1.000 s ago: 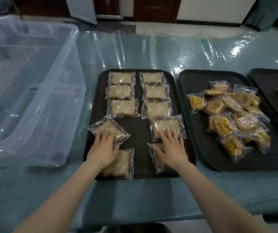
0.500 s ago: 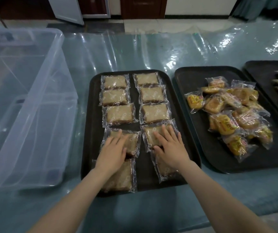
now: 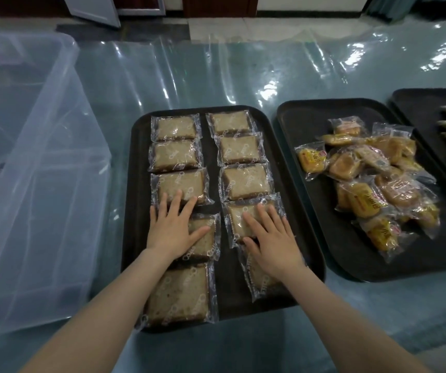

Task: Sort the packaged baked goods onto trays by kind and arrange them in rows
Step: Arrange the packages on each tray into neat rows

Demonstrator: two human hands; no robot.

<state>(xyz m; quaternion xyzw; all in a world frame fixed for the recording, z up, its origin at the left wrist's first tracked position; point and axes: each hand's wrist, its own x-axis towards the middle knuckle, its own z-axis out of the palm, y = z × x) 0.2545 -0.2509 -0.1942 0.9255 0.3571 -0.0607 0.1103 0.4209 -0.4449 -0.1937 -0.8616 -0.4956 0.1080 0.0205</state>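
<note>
**Both hands flat on the fourth row of cake packets**

On the counter [image 3: 243, 76], a black tray [image 3: 133, 184] holds clear-wrapped brown cake packets [image 3: 176, 127] in two columns. The left hand [image 3: 174, 230] lies flat, fingers straight and spread, on the fourth packet of the left column [image 3: 203, 238]. The right hand [image 3: 273, 240] presses likewise on the fourth packet of the right column [image 3: 239, 219]. A second tray [image 3: 297, 125] to the right carries a loose heap of yellow pastry packets [image 3: 372, 179]. A clear plastic bin [image 3: 28, 184] stands left.

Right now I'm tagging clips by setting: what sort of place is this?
Probably a food sorting or packing station: black trays of wrapped slices, a table under plastic sheeting, a clear storage bin.
</note>
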